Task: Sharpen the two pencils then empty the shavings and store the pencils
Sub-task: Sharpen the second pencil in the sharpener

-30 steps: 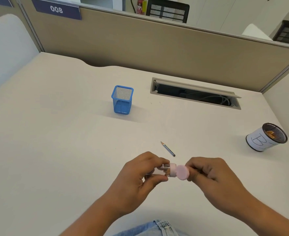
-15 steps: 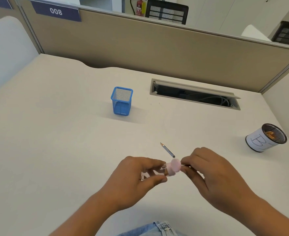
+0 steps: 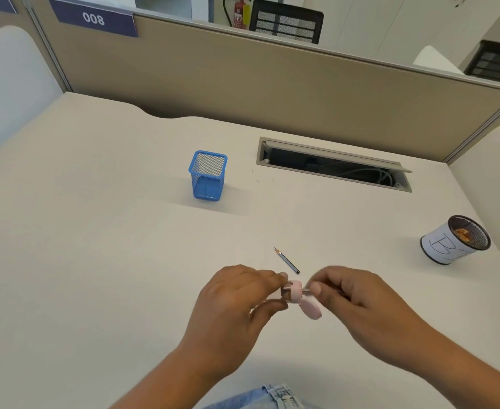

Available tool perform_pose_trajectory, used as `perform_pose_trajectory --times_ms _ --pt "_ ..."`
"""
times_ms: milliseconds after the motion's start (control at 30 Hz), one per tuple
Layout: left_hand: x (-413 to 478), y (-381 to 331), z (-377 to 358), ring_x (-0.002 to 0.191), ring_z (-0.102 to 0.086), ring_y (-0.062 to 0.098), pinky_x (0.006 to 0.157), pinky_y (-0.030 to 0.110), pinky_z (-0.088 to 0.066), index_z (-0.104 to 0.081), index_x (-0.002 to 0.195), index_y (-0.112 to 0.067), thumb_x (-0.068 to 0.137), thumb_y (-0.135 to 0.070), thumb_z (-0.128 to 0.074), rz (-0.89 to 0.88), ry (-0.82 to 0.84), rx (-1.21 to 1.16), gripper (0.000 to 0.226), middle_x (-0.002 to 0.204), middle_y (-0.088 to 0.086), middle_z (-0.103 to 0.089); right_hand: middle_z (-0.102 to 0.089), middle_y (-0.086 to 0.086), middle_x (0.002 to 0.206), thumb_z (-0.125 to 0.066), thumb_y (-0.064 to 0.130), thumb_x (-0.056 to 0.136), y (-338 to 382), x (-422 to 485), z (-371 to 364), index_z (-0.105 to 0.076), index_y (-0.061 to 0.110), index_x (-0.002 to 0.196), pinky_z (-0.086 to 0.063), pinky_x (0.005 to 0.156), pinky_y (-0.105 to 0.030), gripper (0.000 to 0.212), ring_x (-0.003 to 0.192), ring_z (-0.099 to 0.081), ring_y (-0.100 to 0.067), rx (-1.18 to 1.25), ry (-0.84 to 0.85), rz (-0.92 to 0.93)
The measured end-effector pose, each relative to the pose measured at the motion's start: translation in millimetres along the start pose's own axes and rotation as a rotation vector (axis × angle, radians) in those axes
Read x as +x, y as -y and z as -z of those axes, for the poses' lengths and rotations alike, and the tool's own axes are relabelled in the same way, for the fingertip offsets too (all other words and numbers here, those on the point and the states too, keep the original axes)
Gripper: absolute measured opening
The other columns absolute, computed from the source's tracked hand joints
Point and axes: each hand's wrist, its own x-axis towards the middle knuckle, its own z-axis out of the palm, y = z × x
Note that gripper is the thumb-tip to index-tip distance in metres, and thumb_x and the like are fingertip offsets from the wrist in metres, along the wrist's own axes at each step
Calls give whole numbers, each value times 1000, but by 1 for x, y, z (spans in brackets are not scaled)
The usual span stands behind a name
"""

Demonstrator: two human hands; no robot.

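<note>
A: What changed?
B: The pink hinged cap [image 3: 312, 309] has swung down, below the pinch.
A: Grip state?
B: Left hand [image 3: 237, 302] pinches the pink-topped clear sharpener [image 3: 293, 291]; right hand [image 3: 358, 302] pinches a pencil [image 3: 305, 289] entering it. A second, sharpened pencil [image 3: 287, 261] lies just beyond.

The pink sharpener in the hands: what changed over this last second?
Its pink cap swung open and hangs down, and the right hand pushed a pencil into the sharpener, held by the left hand. The other pencil, blue holder and bin stayed put.
</note>
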Motion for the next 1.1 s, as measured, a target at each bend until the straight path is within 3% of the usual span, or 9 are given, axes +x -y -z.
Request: perform_pose_trajectory --times_ms 100,200,333,467,600,667,867,1000,1100 --pt "4 -4 8 88 -63 1 78 15 -46 -70 109 -35 79 -42 -71 213 65 -198 31 96 -20 -72 -54 14 74 -59 39 95 -3 -3 3 -58 36 95 -37 56 -18 3 64 -46 -4 -376 -128 332" --pt "7 -6 12 88 -66 3 77 11 -46 -74 104 -35 77 -28 -79 366 113 -419 28 92 -19 -74 -57 7 78 -51 30 96 -5 -1 7 -69 23 97 -43 50 -30 19 68 -51 -15 -614 -238 547" --pt "8 -8 13 89 -66 5 73 19 -50 -73 103 -37 77 -27 -79 326 80 -423 29 92 -20 -73 -56 1 67 -50 30 97 0 1 7 -72 15 87 -37 44 -32 28 57 -46 -24 -739 -306 650" --pt "6 -5 3 88 -67 7 72 30 -54 -73 105 -25 76 -23 -78 98 -97 -293 29 97 -14 -73 -51 7 58 -48 39 95 7 -7 -2 -66 23 73 -35 46 -30 32 53 -43 -17 -638 -274 455" --pt "2 -1 -7 87 -65 15 77 31 -52 -71 108 -14 81 -20 -75 -127 -174 -24 27 102 -6 -74 -31 9 40 -56 37 96 11 -3 -5 -63 19 64 -21 42 -23 37 38 -24 -9 18 -116 -131" --pt "3 2 -7 88 -65 14 78 30 -51 -72 107 -16 82 -23 -74 -114 -146 -23 27 102 -7 -74 -27 11 40 -56 34 97 10 -2 -4 -65 19 66 -18 40 -20 36 37 -20 -7 60 -58 -169" --pt "8 0 8 87 -65 5 77 17 -49 -71 108 -32 78 -38 -73 204 -4 -297 31 94 -18 -71 -55 14 74 -55 38 96 7 -2 5 -57 35 91 -37 56 -15 6 64 -47 -6 -434 -198 372" --pt "12 -3 15 87 -66 6 77 10 -45 -74 105 -33 79 -26 -77 357 125 -470 27 94 -18 -74 -59 0 73 -47 30 98 1 7 8 -70 13 91 -43 48 -35 29 63 -51 -24 -715 -314 637" --pt "12 -1 15 87 -66 7 77 16 -48 -74 104 -33 78 -27 -79 332 130 -442 28 94 -18 -74 -54 3 65 -44 35 99 2 8 6 -67 16 82 -38 47 -31 35 57 -46 -20 -669 -246 625"
